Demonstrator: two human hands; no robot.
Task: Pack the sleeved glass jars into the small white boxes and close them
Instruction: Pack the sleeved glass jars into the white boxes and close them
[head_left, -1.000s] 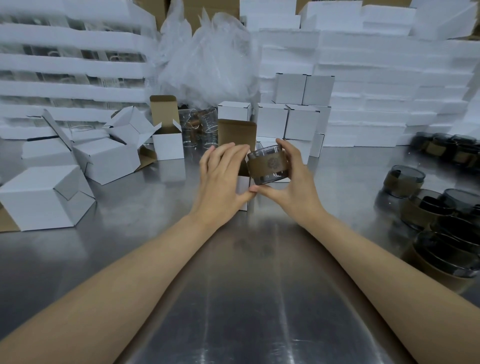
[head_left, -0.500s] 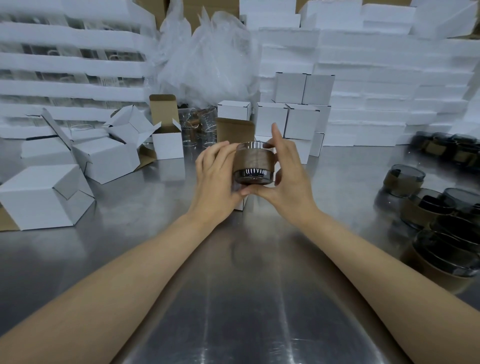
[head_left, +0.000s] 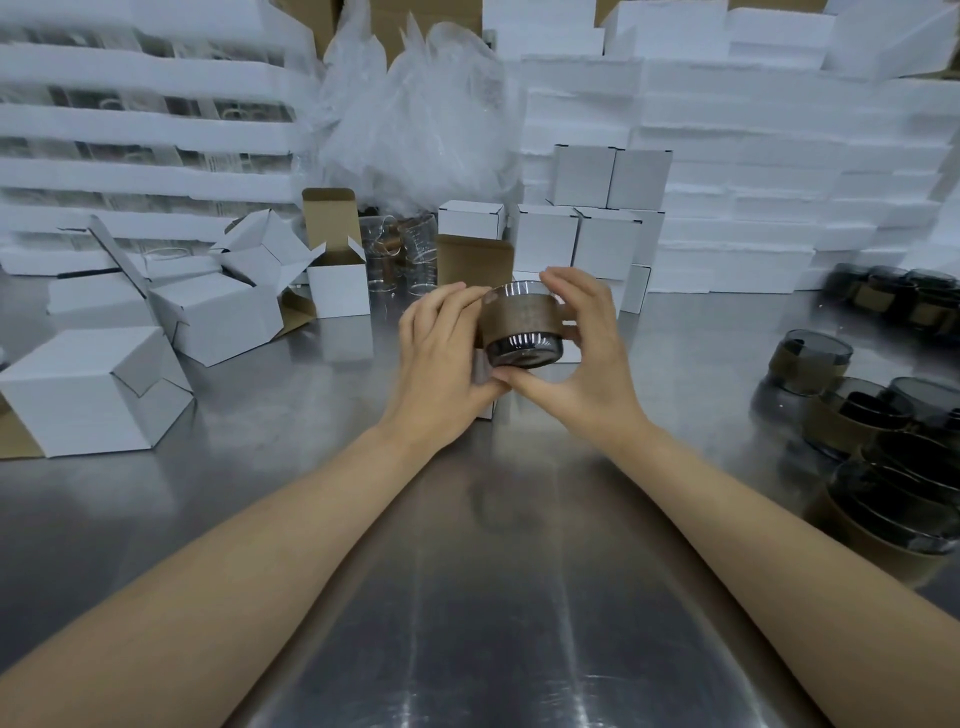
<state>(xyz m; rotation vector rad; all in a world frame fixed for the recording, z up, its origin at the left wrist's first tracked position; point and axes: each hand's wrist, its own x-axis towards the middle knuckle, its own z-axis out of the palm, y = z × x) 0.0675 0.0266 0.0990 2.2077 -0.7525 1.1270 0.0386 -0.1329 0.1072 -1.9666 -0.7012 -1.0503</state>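
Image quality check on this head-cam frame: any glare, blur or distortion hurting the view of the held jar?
Head view: wide-angle distortion bows the foam stacks toward the edges; reflected light leaves bright streaks on the steel table; highlights rim the jar in the right hand, but its sleeve reads clearly; the spare jars at the right edge look dark and soft.

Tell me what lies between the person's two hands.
A smoky glass jar in a brown cardboard sleeve, pinched by the right hand, with the left hand beside it; head view.
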